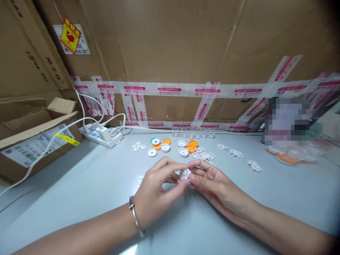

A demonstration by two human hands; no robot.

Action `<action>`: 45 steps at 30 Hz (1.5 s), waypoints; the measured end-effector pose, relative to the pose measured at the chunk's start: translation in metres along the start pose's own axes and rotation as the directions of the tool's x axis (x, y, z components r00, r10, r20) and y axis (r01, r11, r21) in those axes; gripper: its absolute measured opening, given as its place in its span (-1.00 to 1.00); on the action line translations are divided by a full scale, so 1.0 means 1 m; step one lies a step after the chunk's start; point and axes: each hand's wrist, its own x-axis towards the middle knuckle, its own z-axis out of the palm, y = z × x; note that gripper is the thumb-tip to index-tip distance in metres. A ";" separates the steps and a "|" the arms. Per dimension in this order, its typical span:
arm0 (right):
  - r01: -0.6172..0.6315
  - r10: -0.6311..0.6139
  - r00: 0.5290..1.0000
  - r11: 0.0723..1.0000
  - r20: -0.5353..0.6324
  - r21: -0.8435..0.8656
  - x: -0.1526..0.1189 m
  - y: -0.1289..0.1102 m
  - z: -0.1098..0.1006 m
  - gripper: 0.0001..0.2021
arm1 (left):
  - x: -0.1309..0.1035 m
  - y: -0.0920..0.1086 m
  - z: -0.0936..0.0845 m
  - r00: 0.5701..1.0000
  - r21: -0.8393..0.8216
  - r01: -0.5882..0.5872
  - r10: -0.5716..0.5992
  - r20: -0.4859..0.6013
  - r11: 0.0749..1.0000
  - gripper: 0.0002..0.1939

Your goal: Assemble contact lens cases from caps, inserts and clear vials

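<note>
Between the fingertips of both hands is a small white slotted plastic part (185, 174). My left hand (162, 180), with a silver bracelet at its wrist, pinches the part from the left. From the right, my right hand (212, 180) grips the same part with thumb and fingers. Just beyond the hands lie white slotted pieces (204, 155), white round caps (183, 152) and orange rings (191, 148). The fingers hide some of the held part.
Clear cups (190, 133) line the back of the table (79, 212). Small white pieces (139, 145) lie left of the rings. A power strip (106, 137) and an open cardboard box (39, 141) stand at the left. Plastic bags (302, 150) lie at the right.
</note>
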 end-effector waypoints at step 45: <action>0.021 -0.027 0.997 0.996 -0.069 -0.083 -0.004 -0.003 0.001 -0.79 | 0.004 -0.004 -0.005 0.942 0.332 -0.335 0.328 0.077 0.882 -0.72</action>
